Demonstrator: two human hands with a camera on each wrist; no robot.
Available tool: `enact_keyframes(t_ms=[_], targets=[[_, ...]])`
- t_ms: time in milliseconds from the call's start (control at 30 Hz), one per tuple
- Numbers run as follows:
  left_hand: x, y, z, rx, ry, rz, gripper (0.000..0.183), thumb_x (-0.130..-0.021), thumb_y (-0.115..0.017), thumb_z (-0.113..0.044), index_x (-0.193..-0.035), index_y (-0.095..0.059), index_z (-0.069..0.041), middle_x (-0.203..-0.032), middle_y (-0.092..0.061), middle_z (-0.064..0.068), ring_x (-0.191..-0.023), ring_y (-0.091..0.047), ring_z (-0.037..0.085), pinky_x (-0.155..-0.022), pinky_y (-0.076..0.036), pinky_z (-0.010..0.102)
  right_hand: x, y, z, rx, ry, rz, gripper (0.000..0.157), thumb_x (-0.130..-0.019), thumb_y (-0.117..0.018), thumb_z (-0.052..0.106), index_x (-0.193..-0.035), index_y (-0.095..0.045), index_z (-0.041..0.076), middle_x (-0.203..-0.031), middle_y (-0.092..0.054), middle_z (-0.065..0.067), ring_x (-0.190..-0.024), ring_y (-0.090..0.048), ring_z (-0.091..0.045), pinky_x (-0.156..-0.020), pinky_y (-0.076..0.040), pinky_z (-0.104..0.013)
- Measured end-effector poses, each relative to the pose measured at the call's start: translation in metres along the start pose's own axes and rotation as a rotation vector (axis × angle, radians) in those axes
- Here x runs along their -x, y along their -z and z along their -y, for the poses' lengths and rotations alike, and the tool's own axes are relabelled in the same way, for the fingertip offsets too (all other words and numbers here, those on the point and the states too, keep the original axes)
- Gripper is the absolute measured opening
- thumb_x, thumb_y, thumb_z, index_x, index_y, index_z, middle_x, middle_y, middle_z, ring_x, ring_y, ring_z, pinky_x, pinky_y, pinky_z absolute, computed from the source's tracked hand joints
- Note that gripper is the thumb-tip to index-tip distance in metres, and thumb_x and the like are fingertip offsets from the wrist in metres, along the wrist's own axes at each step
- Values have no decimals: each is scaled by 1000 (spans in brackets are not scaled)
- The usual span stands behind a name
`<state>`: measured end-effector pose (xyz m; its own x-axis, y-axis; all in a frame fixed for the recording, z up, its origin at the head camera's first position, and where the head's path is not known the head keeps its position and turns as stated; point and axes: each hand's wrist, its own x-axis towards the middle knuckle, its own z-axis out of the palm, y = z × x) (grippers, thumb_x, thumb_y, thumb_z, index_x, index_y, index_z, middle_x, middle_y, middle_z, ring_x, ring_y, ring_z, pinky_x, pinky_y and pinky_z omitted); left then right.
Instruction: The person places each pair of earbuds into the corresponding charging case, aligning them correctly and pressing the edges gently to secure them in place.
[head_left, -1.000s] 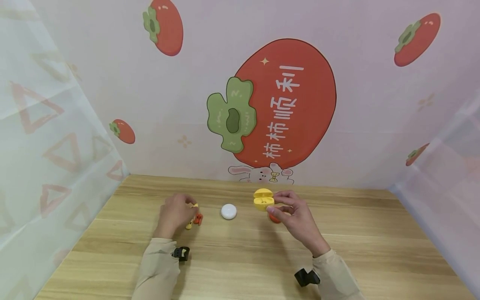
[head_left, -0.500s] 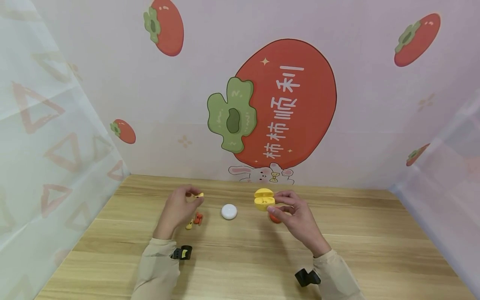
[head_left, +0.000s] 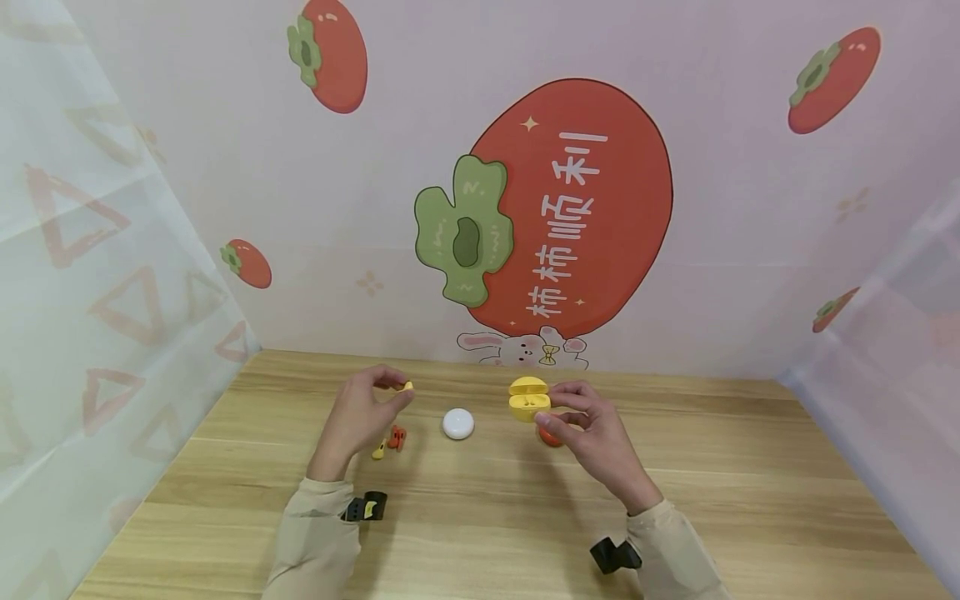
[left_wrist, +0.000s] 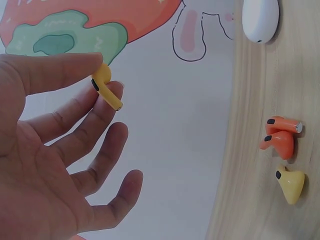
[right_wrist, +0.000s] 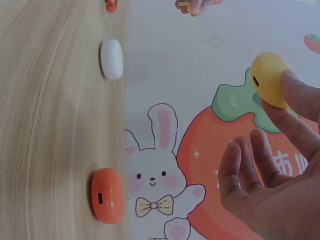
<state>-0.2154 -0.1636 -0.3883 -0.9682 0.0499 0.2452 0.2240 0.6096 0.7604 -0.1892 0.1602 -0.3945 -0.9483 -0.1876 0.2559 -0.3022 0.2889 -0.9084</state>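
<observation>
My left hand [head_left: 362, 417] pinches a yellow earbud [left_wrist: 106, 90] between thumb and fingertips, raised above the table. Its stem points away from the thumb in the left wrist view. My right hand [head_left: 600, 437] holds a yellow earbud case [head_left: 528, 404] up, lid open toward me, the inside slots showing. Below the left hand, a second yellow earbud [left_wrist: 292, 185] and two orange earbuds [left_wrist: 281, 136] lie together on the wood. A closed white case [head_left: 458, 424] rests between the hands. Partly behind the right hand sits a closed orange case [right_wrist: 107, 195].
The wooden table [head_left: 465, 525] ends at a printed backdrop [head_left: 337, 308] with a large red fruit and a rabbit. Fabric side walls [head_left: 112, 275] stand left and right. A black wrist camera [head_left: 615, 556] is strapped at each sleeve.
The left hand has lifted the yellow earbud off the table, up and slightly right, away from the other earbuds. The right hand and the yellow case stay nearly still.
</observation>
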Motion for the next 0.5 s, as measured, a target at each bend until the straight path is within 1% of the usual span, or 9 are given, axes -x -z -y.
enact_keyframes(t_ms=[200,400,500], targets=[[1,1,-2,26,-18,-4,20,-93,-72,-12,-111,-72,-3,-101,-70,10,-108,-61,34,-98,-42,56,0,0,1,-4,-6,0,30,-92,-77,17,-117,-75,1,-122,-57,-14,-102,-65,-33,-78,-57,-28],[2,2,-4,39,-65,-12,19,-94,-70,-10,-112,-74,-5,-106,-71,11,-108,-62,32,-97,-42,58,0,1,1,9,-8,-1,30,-91,-78,17,-117,-75,1,-122,-57,-13,-103,-64,-33,-80,-57,-28],[3,2,-5,44,-67,-14,18,-94,-71,-10,-111,-74,-5,-108,-71,12,-108,-63,33,-98,-42,58,0,1,1,10,-7,-1,30,-91,-78,17,-117,-75,1,-121,-57,-13,-103,-64,-33,-80,-57,-27]])
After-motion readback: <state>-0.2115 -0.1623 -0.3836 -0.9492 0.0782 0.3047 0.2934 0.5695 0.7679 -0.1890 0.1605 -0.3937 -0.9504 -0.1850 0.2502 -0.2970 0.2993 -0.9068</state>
